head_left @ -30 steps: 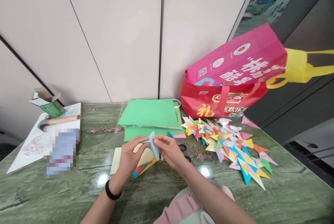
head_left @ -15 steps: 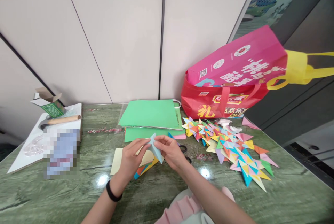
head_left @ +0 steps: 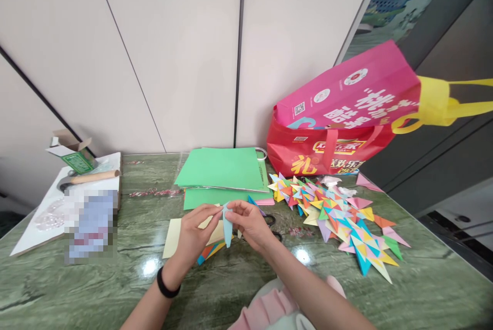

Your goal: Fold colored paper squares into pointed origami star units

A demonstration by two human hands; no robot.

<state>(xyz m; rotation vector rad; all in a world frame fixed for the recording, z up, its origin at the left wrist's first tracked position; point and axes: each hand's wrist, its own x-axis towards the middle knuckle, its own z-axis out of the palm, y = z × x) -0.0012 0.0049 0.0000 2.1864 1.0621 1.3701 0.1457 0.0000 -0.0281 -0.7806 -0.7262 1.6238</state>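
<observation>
Between my hands is a folded piece of light blue paper, narrow and pointing down toward me. My left hand pinches its upper left side with thumb and fingertips; a black band circles that wrist. My right hand is closed on its upper right side. Beneath them on the table lie a cream sheet of paper and several folded coloured paper pieces, partly covered by my left hand. Dark scissor handles show just beyond my right hand.
Green paper sheets lie at the back. Many folded paper triangles are heaped at right, before a red bag with a pink bag in it. At left, a white board bears a small green box and a wooden-handled tool.
The light blue paper has turned in my fingers: its lower point, which slanted to the right, now hangs nearly straight and looks narrower. Both hands stay in about the same place.
</observation>
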